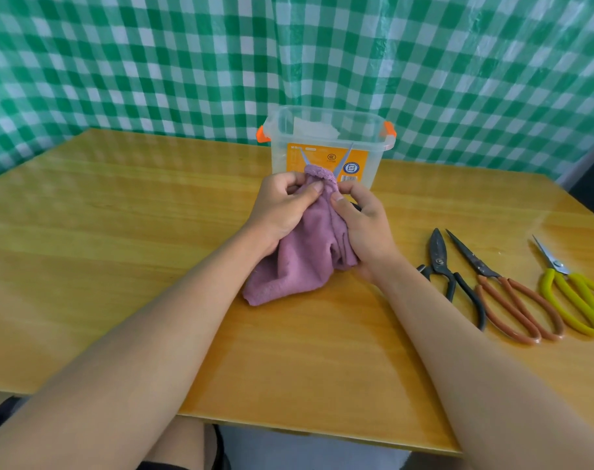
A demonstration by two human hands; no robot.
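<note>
A mauve cloth (299, 262) is bunched up at the middle of the wooden table (119, 232), its lower end lying on the wood. My left hand (280, 208) pinches the cloth near its top. My right hand (365, 227) grips the cloth from the other side, thumb pressed on the fabric. Two thin silver scissor blades (343, 159) stick up out of the cloth's top, spread apart in a V. A dark bit of handle shows by my right fingers; the remainder of those scissors is hidden in the cloth.
A clear plastic box (376, 157) with orange latches and an orange label stands just behind the hands. To the right lie black-handled scissors (439, 262), brown-handled scissors (512, 300) and yellow-handled scissors (573, 296). A green checked curtain hangs behind the table.
</note>
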